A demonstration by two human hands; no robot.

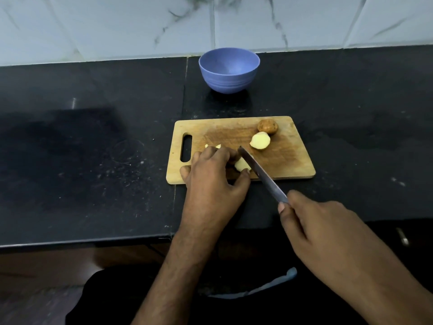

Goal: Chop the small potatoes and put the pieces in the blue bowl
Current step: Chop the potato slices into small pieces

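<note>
Two hands share this cut: keep your left hand (212,181) pinching the potato piece (242,164) at frame centre, fingertips curled back, while your right hand (321,227), gripping the knife (262,174), presses straight down.

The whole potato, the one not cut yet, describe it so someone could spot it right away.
Find the wooden cutting board on the black counter, then its far right corner. The whole potato sits there, round with brown skin all over, unlike the pale cut piece beside it.

bare counter (93,148) between cutting board (288,165) and blue bowl (229,70), potato pieces (260,141) crowding board's right
</note>
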